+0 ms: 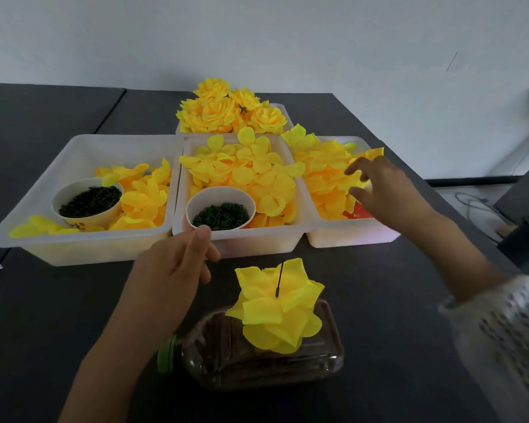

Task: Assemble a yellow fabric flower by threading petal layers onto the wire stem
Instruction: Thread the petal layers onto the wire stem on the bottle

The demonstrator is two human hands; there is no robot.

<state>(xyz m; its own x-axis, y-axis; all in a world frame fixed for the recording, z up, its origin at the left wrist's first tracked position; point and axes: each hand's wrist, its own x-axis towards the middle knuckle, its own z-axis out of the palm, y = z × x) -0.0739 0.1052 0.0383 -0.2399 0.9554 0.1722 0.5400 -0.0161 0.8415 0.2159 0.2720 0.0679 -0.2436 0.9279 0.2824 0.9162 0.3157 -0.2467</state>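
1. Our right hand (385, 190), right of centre frame, hovers with fingers spread and holding nothing over the loose yellow-orange fabric petal layers (327, 178) in the right-hand white plastic tray (348, 238).
2. Our left hand (177, 264), lower centre-left, has relaxed fingers, slightly apart, empty, just beside the middle tray's rim.
3. We judge the step is picking one layer: pinch a single piece, then find its centre hole.
4. The half-built yellow flower (275, 309) sits on the thin black wire stem (280, 279), lower centre, standing in a brown-filled clear plastic bottle (257, 358).
5. We count four trays, two paper cups of green parts, one bottle.
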